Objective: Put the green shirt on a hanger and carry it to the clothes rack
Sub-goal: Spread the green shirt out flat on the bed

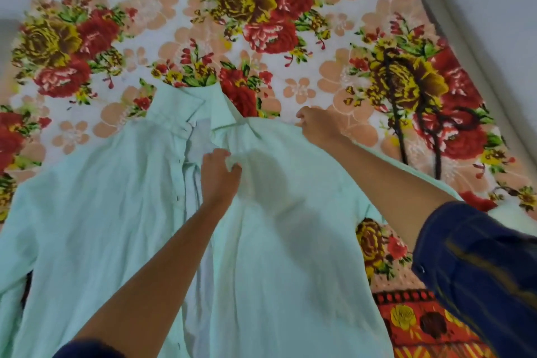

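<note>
The pale green shirt (116, 212) lies spread front-up on the flowered bed, collar pointing away from me, its front partly open along the button placket. My left hand (219, 176) pinches the right front panel just below the collar. My right hand (318, 128) grips the shirt's right shoulder edge. A dark hanger (418, 113) lies on the bedspread to the right of the shirt, apart from both hands. No clothes rack is in view.
The floral bedspread (261, 23) covers the whole bed ahead of me. A grey wall (494, 9) runs along the bed's right side. An orange patterned cloth (421, 325) shows at the lower right, near my dark blue sleeve (479, 264).
</note>
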